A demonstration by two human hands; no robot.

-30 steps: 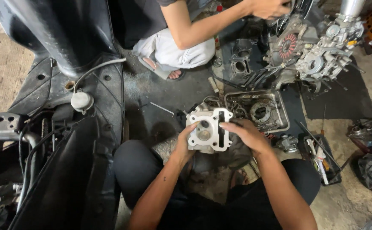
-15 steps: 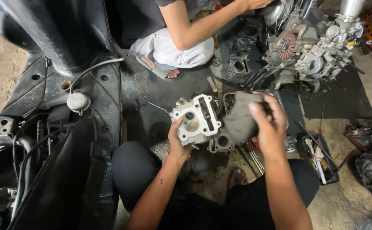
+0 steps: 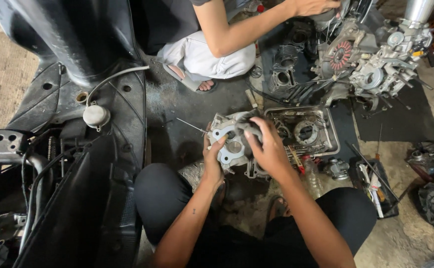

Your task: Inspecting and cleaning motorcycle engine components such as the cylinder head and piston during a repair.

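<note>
**Wiping the cylinder head**

My left hand (image 3: 213, 161) cradles the cylinder head (image 3: 232, 144) above the floor, just left of the metal tray (image 3: 332, 130), fingers clamped on its lower edge. My right hand (image 3: 269, 146) presses a dark rag (image 3: 250, 130) onto its face, fingers closed on it. I'd judge steady support and firm, even strokes matter here.

- One view only, from a camera worn on the person's head.
- It faces steeply down over the knees to the workshop floor (image 3: 177, 114).
- It sits close, with both forearms running up from the bottom edge.
- There is no second view to share ground with.
</note>
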